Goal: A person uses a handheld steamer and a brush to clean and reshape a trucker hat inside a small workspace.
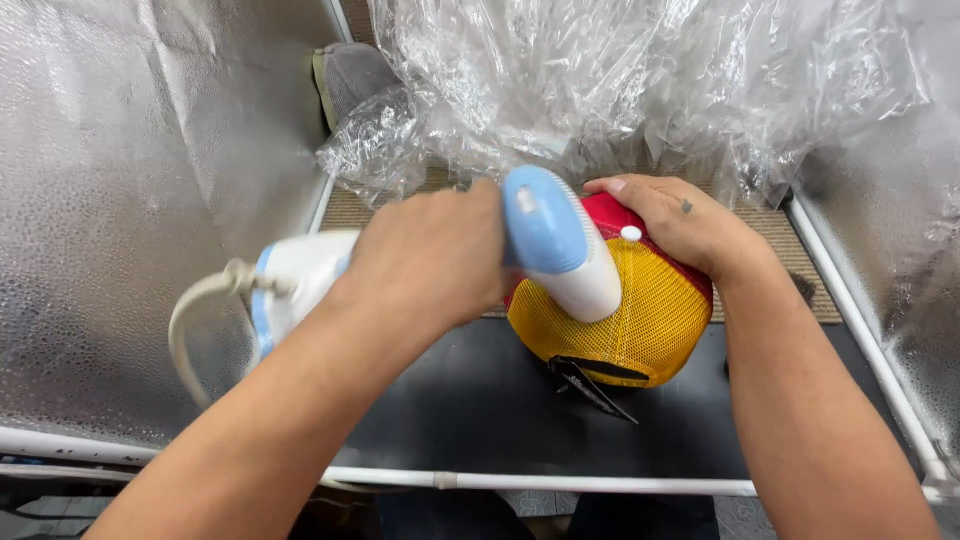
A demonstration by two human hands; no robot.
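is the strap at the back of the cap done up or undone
Undone, as far as shows: the black strap hangs loose from the opening in the yellow mesh cap.
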